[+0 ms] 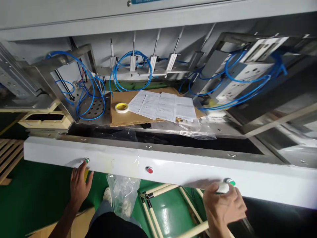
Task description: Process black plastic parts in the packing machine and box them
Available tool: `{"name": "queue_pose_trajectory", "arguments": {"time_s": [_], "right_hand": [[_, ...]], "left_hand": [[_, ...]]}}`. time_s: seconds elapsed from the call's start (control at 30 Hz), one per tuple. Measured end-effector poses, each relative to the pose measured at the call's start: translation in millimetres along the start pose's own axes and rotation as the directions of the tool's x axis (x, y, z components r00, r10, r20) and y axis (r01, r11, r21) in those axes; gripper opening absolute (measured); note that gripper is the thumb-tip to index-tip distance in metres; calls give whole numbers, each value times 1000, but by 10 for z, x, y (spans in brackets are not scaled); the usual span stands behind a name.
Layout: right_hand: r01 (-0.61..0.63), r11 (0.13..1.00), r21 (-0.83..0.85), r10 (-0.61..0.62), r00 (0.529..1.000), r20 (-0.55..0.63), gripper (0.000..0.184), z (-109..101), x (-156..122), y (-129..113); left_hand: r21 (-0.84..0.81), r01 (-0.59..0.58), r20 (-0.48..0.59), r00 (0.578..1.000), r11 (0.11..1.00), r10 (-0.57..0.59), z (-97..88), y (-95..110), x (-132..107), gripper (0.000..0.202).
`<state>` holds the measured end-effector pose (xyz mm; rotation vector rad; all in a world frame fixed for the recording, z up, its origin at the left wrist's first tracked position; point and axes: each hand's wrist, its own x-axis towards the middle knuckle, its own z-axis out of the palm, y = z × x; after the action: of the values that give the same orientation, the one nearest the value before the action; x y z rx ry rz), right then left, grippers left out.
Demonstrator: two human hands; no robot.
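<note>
I stand at a grey machine with a long white front panel (188, 167). My left hand (79, 183) reaches up to the left green button (86, 160), fingertips touching it. Over at the right green button (230, 181), my right hand (223, 206) presses with its fingers; nothing is held in either hand. A red button (149, 170) sits between the two green ones. Inside the machine lies a flat cardboard sheet (123, 114) with a roll of yellow tape (121, 107) and printed paper sheets (162, 105) on it.
Blue air hoses (89, 86) loop around metal frames and cylinders at the back. A clear plastic bag (122, 195) hangs below the panel. A cream pipe rack (158, 201) stands on the green floor. Wooden pallet slats (8, 155) lie at left.
</note>
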<state>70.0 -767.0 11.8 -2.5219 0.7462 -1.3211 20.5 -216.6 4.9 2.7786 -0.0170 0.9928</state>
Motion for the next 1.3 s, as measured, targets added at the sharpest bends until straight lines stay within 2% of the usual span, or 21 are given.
{"name": "queue_pose_trajectory", "arguments": {"time_s": [0.07,0.13,0.17,0.2,0.27,0.3,0.37,0.43,0.53,0.67,0.77,0.87,1.03,1.13,1.23,1.3], "right_hand": [[39,998,43,-37,998,-45,52,-79,-93,-418],[211,951,225,-216,976,-6,45,-143,-199,-1031],[292,894,338,-326,944,46,41,-160,-246,-1376],[378,815,440,-461,883,94,37,-161,-284,-1721],[514,636,576,-704,692,160,40,-105,-320,-2331],[545,582,604,-774,599,205,45,-46,-318,-2561],[571,572,589,-815,474,332,66,113,-288,-2827],[568,630,530,-775,419,473,86,278,-255,-2853],[550,690,470,-712,400,578,98,429,-241,-2654],[547,703,454,-699,415,582,103,431,-262,-2474],[543,726,421,-670,420,613,102,405,-275,-2499],[544,739,397,-650,420,634,105,418,-277,-2528],[540,734,412,-656,403,639,118,463,-257,-2490],[527,734,428,-655,380,654,125,479,-242,-2470],[521,733,437,-658,382,649,128,490,-235,-2464],[517,731,446,-663,383,643,130,493,-232,-2460]], "left_hand": [[-1,10,-73,997,1000,-10,-66,21,133,52],[6,-9,-125,992,1000,10,-110,54,326,49],[6,-35,-122,992,999,36,-119,69,431,48],[4,-75,-97,992,997,75,-118,77,533,47],[-11,-174,-4,985,985,174,-91,69,697,46],[-20,-219,44,975,976,219,-69,50,753,46],[-39,-282,111,952,959,284,-17,-13,806,46],[-51,-318,136,937,947,322,34,-87,801,44],[-65,-364,159,915,929,370,94,-163,747,45],[-92,-363,120,920,927,373,136,-195,719,43],[-120,-357,31,931,926,363,156,-242,747,42],[-143,-389,-37,921,910,388,176,-318,758,40],[-181,-381,-24,923,907,383,179,-431,634,46],[-237,-284,-72,959,929,275,132,-456,578,48],[-271,-210,-93,977,939,192,66,-426,678,40],[-265,-214,-27,976,940,214,50,-396,834,38]]}}
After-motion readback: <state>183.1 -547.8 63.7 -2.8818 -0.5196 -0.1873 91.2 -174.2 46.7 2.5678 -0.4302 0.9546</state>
